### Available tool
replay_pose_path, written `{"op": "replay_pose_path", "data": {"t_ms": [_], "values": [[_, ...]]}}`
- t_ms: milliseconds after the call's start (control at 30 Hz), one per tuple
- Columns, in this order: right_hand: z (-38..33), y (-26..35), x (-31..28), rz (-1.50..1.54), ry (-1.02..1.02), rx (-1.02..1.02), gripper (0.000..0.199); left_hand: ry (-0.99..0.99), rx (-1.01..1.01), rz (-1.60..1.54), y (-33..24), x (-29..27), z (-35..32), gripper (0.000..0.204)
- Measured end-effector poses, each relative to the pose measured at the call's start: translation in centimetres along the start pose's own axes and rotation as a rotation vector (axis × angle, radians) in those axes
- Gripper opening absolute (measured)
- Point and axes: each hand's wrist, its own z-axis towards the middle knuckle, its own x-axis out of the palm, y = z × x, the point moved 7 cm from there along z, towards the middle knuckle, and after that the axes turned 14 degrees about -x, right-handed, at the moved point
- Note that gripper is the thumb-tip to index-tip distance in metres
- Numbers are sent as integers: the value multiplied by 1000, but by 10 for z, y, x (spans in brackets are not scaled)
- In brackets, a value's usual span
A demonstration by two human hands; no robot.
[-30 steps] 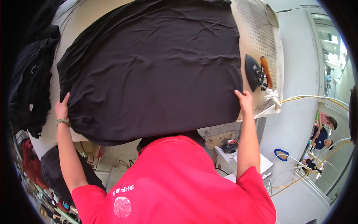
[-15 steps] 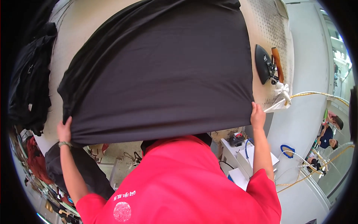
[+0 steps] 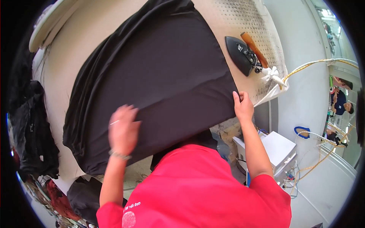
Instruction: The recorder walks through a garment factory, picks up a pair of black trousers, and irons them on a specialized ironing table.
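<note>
A wide piece of black fabric [image 3: 163, 68] lies spread over a pale padded ironing table, with loose folds along its left side and a crease across its near part. My right hand [image 3: 243, 106] pinches the right edge of the fabric near its front corner. Over the front left part of the fabric is my left hand [image 3: 123, 129], slightly blurred, its fingers stretched out and holding nothing; whether it touches the cloth I cannot tell. Just right of the fabric rests an iron [image 3: 239, 56] with a dark soleplate and a wooden handle.
The table's pale cover [image 3: 216, 22] shows at the back, dotted and stained. More black garments [image 3: 34, 133] hang along the left edge. A white cloth is tied at the iron's hose [image 3: 304, 68], which runs right. White boxes [image 3: 279, 148] stand low at right. Other people [image 3: 342, 102] appear far right.
My left hand has let go of the fabric's left front corner and moved right, over the cloth. My right hand keeps its edge. The view has shifted, and the near edge now slants.
</note>
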Motion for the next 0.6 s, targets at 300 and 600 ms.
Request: {"op": "replay_pose_path", "data": {"t_ms": [300, 600], "values": [[28, -3, 19, 231, -62, -336, 20, 38, 127, 351, -133, 146, 276, 73], [45, -3, 11, 191, 13, -549, 20, 8, -253, 623, -83, 133, 426, 72]]}}
